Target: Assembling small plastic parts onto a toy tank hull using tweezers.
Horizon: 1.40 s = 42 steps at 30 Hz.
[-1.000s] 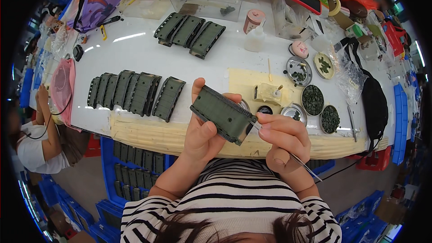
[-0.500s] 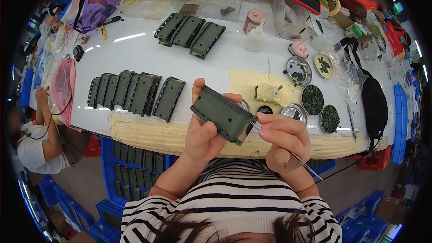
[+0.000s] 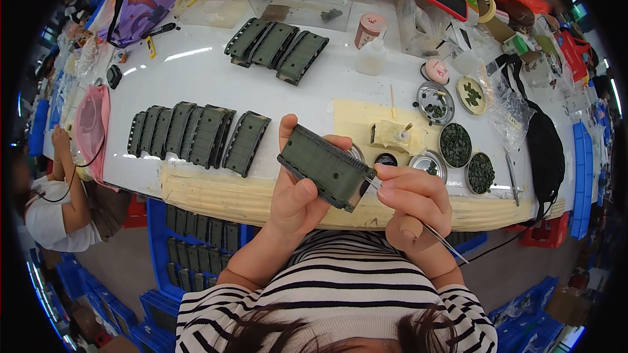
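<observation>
My left hand (image 3: pixel 296 197) is closed round a dark green, boxy plastic part (image 3: pixel 320 165) with ribbed long edges and a small round hole, holding it tilted above the table's near edge. In my right hand (image 3: pixel 418 204) is a pair of metal tweezers (image 3: pixel 446 243), pinched between thumb and fingers. Their tips meet the right end of the part; whether they grip anything there is too small to see. A beige cover wraps one right fingertip. Left of my hands stands a single similar green part (image 3: pixel 246 144), beside a tight row of several more (image 3: pixel 180 132).
Three more green parts (image 3: pixel 277 49) lie farther back. To the right are tins of small dark green pieces (image 3: pixel 454 145), a metal dish (image 3: pixel 434 102), spare tweezers (image 3: pixel 511 180) and a black bag (image 3: pixel 544 150). A blue crate (image 3: pixel 157 248) sits below the table; a co-worker (image 3: pixel 62 202) is at left.
Almost nothing differs. The held part and both my hands keep their place, with only a very slight shift at the tweezers' end.
</observation>
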### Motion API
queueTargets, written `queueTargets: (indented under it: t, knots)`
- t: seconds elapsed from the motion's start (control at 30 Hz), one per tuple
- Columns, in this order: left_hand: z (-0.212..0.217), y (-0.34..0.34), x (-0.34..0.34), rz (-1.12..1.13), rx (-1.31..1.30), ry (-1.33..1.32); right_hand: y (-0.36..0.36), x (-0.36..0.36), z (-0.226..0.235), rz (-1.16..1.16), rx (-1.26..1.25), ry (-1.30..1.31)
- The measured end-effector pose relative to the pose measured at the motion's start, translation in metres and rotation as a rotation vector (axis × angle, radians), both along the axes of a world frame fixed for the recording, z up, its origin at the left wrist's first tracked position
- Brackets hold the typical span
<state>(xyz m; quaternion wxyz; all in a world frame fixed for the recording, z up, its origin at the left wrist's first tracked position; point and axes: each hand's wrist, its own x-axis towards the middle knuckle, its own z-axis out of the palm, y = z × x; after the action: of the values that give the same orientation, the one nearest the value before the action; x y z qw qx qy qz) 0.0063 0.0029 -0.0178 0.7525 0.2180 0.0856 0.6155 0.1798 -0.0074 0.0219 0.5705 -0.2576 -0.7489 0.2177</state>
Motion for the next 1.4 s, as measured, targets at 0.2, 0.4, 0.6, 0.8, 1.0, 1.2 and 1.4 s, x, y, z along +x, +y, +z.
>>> queueTargets:
  t: [0.2, 0.4, 0.6, 0.8, 1.0, 1.2, 1.4]
  knots:
    - [-0.003, -0.002, 0.003, -0.01, -0.012, -0.032, -0.001, -0.002, -0.003, -0.053, 0.047, -0.015]
    - [-0.003, -0.007, 0.007, 0.008, -0.032, -0.057, -0.004, -0.008, -0.009, -0.13, 0.078, 0.01]
    - [-0.003, -0.008, 0.009, 0.026, -0.039, -0.054, -0.003, -0.011, -0.012, -0.159, 0.119, -0.009]
    - [-0.002, -0.005, 0.005, 0.002, -0.045, -0.047, 0.0, -0.005, -0.007, -0.076, 0.083, -0.01]
    - [-0.001, -0.004, 0.004, -0.016, -0.052, -0.049, 0.002, -0.004, -0.006, -0.033, 0.06, 0.02]
    - [-0.001, -0.003, 0.003, -0.027, -0.058, -0.047, 0.003, -0.002, -0.004, -0.009, 0.036, 0.012]
    - [-0.001, -0.003, 0.004, -0.028, -0.055, -0.051, 0.004, -0.001, -0.004, 0.005, 0.034, 0.024]
